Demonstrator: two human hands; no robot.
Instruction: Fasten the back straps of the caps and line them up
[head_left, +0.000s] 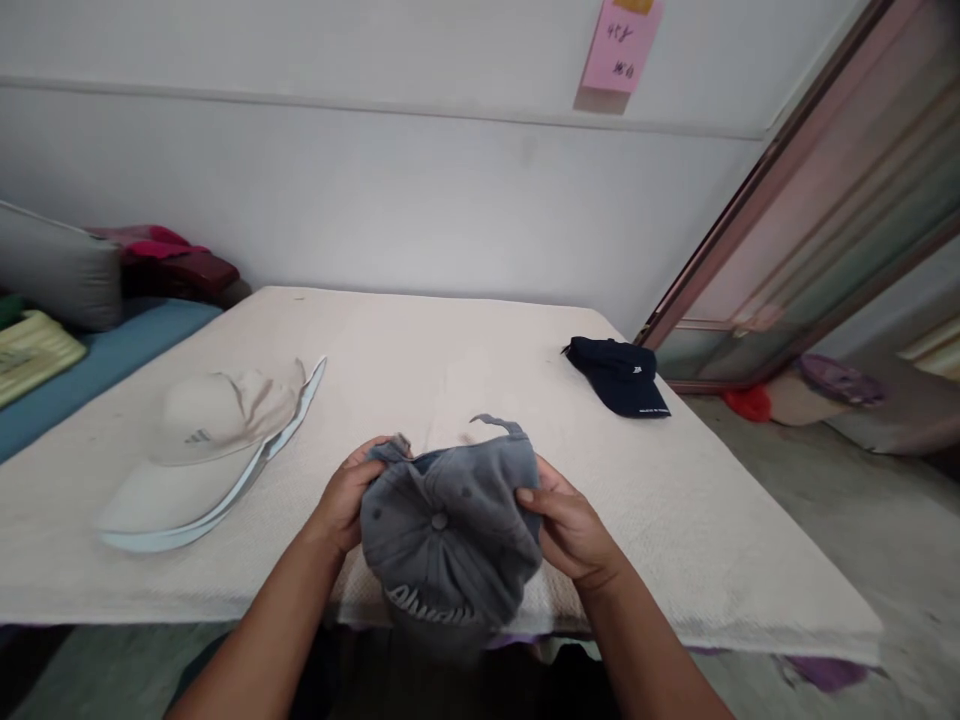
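"What are you holding?"

"A grey cap point(450, 530), between my left hand point(351, 495) and right hand point(568, 522), both pinching its sides near the back opening, brim toward me."

"How does it look?"

"Faded and creased, with pale lettering and a loose back strap point(495, 424)."

"And around you?"

"A cream cloth point(442, 350) before me, a wide-brimmed cream hat point(202, 420) to my left, a navy cap point(616, 375) to my right; beyond, a white wall point(412, 200) bearing a pink note point(621, 48)."

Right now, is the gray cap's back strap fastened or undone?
Undone: the back strap juts from the gray cap, its free end short of the opposite side.
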